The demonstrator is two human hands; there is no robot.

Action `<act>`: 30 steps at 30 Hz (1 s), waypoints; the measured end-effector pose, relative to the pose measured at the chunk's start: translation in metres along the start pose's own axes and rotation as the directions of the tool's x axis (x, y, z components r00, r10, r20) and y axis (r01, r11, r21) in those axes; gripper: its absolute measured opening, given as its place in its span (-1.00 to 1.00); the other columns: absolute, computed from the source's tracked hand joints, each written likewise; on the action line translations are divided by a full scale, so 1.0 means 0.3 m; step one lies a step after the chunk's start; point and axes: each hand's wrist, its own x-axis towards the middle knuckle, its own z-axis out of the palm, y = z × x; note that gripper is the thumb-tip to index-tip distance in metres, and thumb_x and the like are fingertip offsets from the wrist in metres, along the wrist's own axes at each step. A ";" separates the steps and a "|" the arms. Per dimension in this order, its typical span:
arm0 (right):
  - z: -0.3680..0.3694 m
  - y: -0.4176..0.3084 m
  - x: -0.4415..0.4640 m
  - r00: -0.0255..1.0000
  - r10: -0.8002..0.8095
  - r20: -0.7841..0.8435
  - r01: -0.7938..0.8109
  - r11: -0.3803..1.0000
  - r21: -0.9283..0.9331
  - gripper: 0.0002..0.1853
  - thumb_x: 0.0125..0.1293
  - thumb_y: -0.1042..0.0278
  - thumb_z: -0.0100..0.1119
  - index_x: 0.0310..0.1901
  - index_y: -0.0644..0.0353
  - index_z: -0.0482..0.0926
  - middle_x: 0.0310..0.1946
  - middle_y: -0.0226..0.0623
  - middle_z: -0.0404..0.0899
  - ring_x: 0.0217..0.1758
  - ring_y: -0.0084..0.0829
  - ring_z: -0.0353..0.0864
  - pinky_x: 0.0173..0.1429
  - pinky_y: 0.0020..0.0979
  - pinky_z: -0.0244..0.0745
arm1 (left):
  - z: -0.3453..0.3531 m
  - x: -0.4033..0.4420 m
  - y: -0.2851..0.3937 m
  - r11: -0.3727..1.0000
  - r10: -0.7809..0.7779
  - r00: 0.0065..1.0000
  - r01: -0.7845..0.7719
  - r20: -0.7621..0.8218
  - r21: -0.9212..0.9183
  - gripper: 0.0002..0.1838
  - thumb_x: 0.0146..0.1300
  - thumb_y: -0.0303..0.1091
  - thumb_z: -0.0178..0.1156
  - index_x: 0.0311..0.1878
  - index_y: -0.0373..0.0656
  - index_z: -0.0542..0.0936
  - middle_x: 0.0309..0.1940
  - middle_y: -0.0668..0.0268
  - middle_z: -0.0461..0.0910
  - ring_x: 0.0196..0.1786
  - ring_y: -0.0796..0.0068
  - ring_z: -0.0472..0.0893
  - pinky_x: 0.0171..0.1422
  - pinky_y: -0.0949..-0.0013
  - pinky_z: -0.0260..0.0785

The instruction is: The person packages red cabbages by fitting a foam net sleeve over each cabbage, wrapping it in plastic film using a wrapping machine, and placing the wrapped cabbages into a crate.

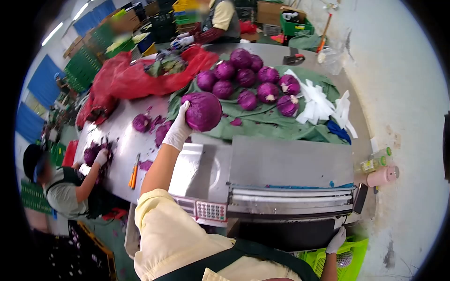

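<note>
My left hand (179, 129), in a white glove, grips a round red cabbage (203, 111) and holds it up above the steel table (119, 114). Below it are the weighing scale (211, 164) with its keypad and the wrapping machine's flat plate (290, 161). My right hand (336, 240), also gloved, is low at the machine's right front corner, just above a bright green basket (356, 257). Its fingers look pressed together; what they hold, if anything, is too small to make out. Several red cabbages (246, 77) lie on a green cloth (304, 126) beyond the machine.
Orange-handled knife (134, 172) and loose leaves lie left of the scale. A co-worker (65, 187) trims cabbage at left; another person (218, 23) stands across the table. Red net sacks (136, 79), white foam nets (314, 100), a phone (360, 198) and a pink bottle (382, 176) lie around.
</note>
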 end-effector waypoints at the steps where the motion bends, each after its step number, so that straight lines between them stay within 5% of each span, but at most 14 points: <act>1: 0.007 -0.003 -0.004 0.998 -0.015 -0.056 0.016 1.000 0.024 -0.57 0.49 0.14 -0.12 -0.19 0.47 0.50 -0.37 -0.11 0.52 -0.32 -0.29 0.38 -0.08 -0.32 0.31 | -0.033 -0.093 -0.005 0.999 0.010 1.000 -0.010 0.005 0.036 -0.20 0.18 0.24 0.18 0.36 -0.05 0.32 0.31 0.14 0.39 0.32 0.02 0.41 0.41 -0.22 0.17; 5: 0.024 0.028 0.009 0.989 -0.071 -0.128 0.067 0.997 -0.036 -0.53 0.49 0.09 -0.14 -0.09 0.46 0.51 -0.30 -0.07 0.57 -0.26 -0.21 0.46 -0.04 -0.29 0.35 | -0.138 -0.394 -0.059 0.997 -0.056 0.996 0.058 -0.063 0.042 -0.16 0.15 0.22 0.26 0.35 -0.13 0.32 0.28 0.09 0.43 0.29 0.04 0.45 0.41 -0.20 0.20; 9: -0.034 0.024 0.044 0.977 0.120 0.175 -0.077 0.970 -0.231 -0.50 0.50 0.07 -0.21 -0.02 0.44 0.50 -0.15 0.01 0.59 -0.09 -0.11 0.54 0.08 -0.27 0.36 | -0.139 -0.568 -0.128 0.986 -0.053 0.990 0.073 -0.128 0.152 -0.16 0.12 0.21 0.30 0.33 -0.12 0.32 0.25 0.11 0.45 0.28 0.08 0.46 0.29 -0.14 0.37; 11: 0.013 0.078 0.047 0.999 -0.032 0.004 0.032 0.991 -0.131 -0.53 0.50 0.09 -0.22 -0.05 0.41 0.51 -0.20 0.00 0.58 -0.12 -0.11 0.53 0.05 -0.26 0.36 | -0.232 -0.540 -0.181 0.979 -0.099 0.987 0.119 -0.125 0.165 -0.22 0.15 0.16 0.30 0.32 -0.09 0.33 0.19 0.14 0.48 0.22 0.15 0.52 0.22 -0.08 0.44; 13: 0.000 0.118 0.068 0.993 -0.017 0.118 0.039 0.982 -0.187 -0.55 0.49 0.12 -0.23 -0.07 0.40 0.52 -0.25 -0.03 0.56 -0.16 -0.12 0.52 0.03 -0.26 0.36 | -0.307 -0.488 -0.240 0.874 0.093 0.995 -0.062 -0.041 0.481 -0.30 0.18 0.08 0.28 0.31 -0.03 0.34 0.17 0.12 0.45 0.16 0.20 0.53 0.11 -0.05 0.50; 15: -0.011 0.097 0.060 0.975 -0.102 0.196 0.148 0.959 -0.240 -0.59 0.49 0.18 -0.25 -0.15 0.38 0.51 -0.31 -0.12 0.53 -0.22 -0.21 0.46 0.00 -0.30 0.34 | -0.194 -0.555 -0.234 0.806 0.232 0.934 -0.028 -0.273 0.591 -0.30 0.20 0.01 0.28 0.34 -0.01 0.29 0.17 0.14 0.41 0.07 0.24 0.55 0.04 0.02 0.53; 16: -0.005 0.093 0.056 0.984 -0.070 0.161 0.095 0.984 -0.153 -0.62 0.48 0.22 -0.25 -0.17 0.36 0.51 -0.27 -0.08 0.52 -0.18 -0.24 0.46 0.02 -0.31 0.34 | -0.249 -0.528 -0.229 0.785 0.268 0.943 -0.095 -0.198 0.612 -0.28 0.20 -0.04 0.28 0.37 -0.01 0.25 0.17 0.16 0.42 0.08 0.26 0.54 0.04 0.16 0.52; 17: 0.001 0.167 0.079 0.954 -0.260 0.146 0.275 0.957 -0.092 -0.69 0.46 0.28 -0.16 -0.11 0.36 0.50 -0.19 -0.08 0.52 -0.11 -0.26 0.45 0.09 -0.33 0.34 | -0.033 -0.678 -0.190 0.612 0.356 0.900 -0.022 -0.251 0.790 -0.28 0.20 -0.07 0.29 0.37 -0.04 0.26 0.18 0.18 0.42 0.07 0.29 0.54 0.03 0.30 0.48; 18: -0.050 0.061 0.056 0.954 -0.162 0.252 0.143 0.985 0.093 -0.72 0.43 0.31 -0.06 -0.02 0.37 0.48 -0.13 -0.11 0.52 -0.04 -0.23 0.45 0.15 -0.33 0.31 | -0.159 -0.605 -0.183 0.505 0.458 0.880 -0.138 -0.129 0.852 -0.33 0.25 -0.16 0.26 0.38 -0.08 0.27 0.19 0.19 0.42 0.07 0.36 0.53 0.06 0.38 0.42; 19: -0.089 0.005 0.072 0.955 -0.133 0.267 0.143 0.990 -0.020 -0.68 0.41 0.32 0.00 0.06 0.38 0.43 -0.05 -0.12 0.52 0.07 -0.21 0.44 0.25 -0.33 0.26 | -0.186 -0.600 -0.184 0.438 0.601 0.799 -0.358 0.028 0.825 -0.40 0.30 -0.23 0.22 0.37 -0.12 0.31 0.21 0.20 0.41 0.13 0.36 0.50 0.22 0.37 0.34; 21: -0.130 -0.121 0.132 0.975 -0.116 0.191 0.113 0.993 0.026 -0.67 0.39 0.35 0.01 0.11 0.32 0.42 0.03 -0.15 0.50 0.17 -0.24 0.45 0.33 -0.33 0.25 | -0.144 -0.592 -0.235 0.366 0.589 0.806 -0.331 0.059 0.870 -0.43 0.30 -0.24 0.20 0.34 -0.16 0.35 0.24 0.17 0.40 0.19 0.32 0.47 0.29 0.35 0.27; 25: -0.127 -0.329 0.455 0.808 -0.567 0.159 0.557 0.824 0.107 -0.77 0.33 0.39 0.07 -0.02 0.25 0.53 -0.02 -0.12 0.52 0.11 -0.16 0.47 0.25 -0.27 0.33 | -0.143 -0.570 -0.251 0.109 0.642 0.761 -0.208 0.091 0.972 -0.50 0.29 -0.29 0.19 0.26 -0.28 0.45 0.27 0.05 0.42 0.32 0.21 0.40 0.43 0.28 0.15; 28: -0.016 -0.561 0.691 0.758 -0.576 0.306 0.573 0.812 0.110 -0.70 0.34 0.31 0.10 0.04 0.26 0.52 0.03 -0.15 0.51 0.17 -0.24 0.45 0.28 -0.34 0.29 | -0.031 -0.577 -0.252 0.071 0.617 0.780 -0.190 0.107 0.979 -0.51 0.27 -0.31 0.18 0.25 -0.30 0.46 0.25 0.04 0.45 0.33 0.20 0.39 0.44 0.29 0.13; 30: 0.149 -0.669 0.882 0.629 -0.652 0.423 0.690 0.719 0.083 -0.60 0.31 0.16 0.14 0.08 0.23 0.52 0.11 -0.11 0.49 0.21 -0.17 0.42 0.33 -0.29 0.27 | -0.025 -0.558 -0.246 0.037 0.602 0.790 -0.169 0.113 0.985 -0.50 0.26 -0.34 0.18 0.25 -0.30 0.45 0.25 0.05 0.46 0.34 0.21 0.39 0.44 0.30 0.13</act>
